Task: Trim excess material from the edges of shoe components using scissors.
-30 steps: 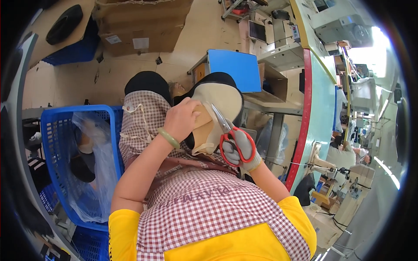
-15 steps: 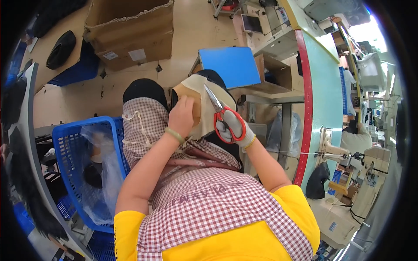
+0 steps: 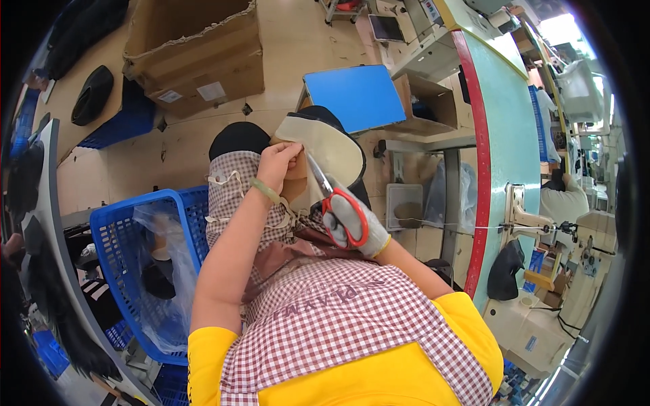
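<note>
Across the lap (image 3: 240, 179) | cream piece (image 3: 332, 152), edge pinched in left grip (image 3: 276, 164) | right grip (image 3: 372, 234) closed round red-handled scissors (image 3: 328, 191), blades beside that edge | looks under way, unfinished; which edges are done or left cannot be told

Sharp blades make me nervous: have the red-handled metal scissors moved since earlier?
Yes; the red-handled scissors shifted left, farther from the long red table edge.

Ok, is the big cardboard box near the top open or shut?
Open: the cardboard box shows its inside beyond a ragged upper edge.
</note>
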A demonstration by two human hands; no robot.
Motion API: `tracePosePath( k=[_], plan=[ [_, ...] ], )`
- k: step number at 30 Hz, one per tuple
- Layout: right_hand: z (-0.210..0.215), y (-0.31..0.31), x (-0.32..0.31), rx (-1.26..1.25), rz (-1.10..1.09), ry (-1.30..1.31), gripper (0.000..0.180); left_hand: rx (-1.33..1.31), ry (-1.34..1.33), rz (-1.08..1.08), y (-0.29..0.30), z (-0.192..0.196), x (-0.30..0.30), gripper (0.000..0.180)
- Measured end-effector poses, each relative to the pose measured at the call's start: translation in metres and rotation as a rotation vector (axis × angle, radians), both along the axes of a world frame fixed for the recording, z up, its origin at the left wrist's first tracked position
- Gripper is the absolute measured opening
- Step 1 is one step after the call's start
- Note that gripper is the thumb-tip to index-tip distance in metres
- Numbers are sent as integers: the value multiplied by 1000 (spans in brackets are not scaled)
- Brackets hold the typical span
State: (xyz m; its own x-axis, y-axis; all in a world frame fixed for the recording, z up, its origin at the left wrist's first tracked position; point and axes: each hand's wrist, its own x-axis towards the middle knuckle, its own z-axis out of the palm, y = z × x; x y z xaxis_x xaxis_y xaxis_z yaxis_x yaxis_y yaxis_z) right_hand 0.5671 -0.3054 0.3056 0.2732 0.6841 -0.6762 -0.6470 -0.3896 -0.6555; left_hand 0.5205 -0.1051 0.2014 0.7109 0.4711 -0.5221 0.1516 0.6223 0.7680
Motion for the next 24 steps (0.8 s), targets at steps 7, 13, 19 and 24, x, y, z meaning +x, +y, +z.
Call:
tracePosePath(
  k=[7, 13, 19, 24],
  plan=[
    [-10, -3, -4, 15, -34, 76, 68, 45, 54, 32, -8, 4, 9, 17],
    [3, -4, 4, -33, -35, 88, 59, 60, -17, 80, -14, 0, 4, 17],
    [6, -6, 24, -44, -44, 56, 55, 151, 30, 120, -16, 0, 2, 18],
    [-7, -5, 17, -87, -30, 52, 46, 160, 53, 52, -15, 6, 4, 19]
  ],
)
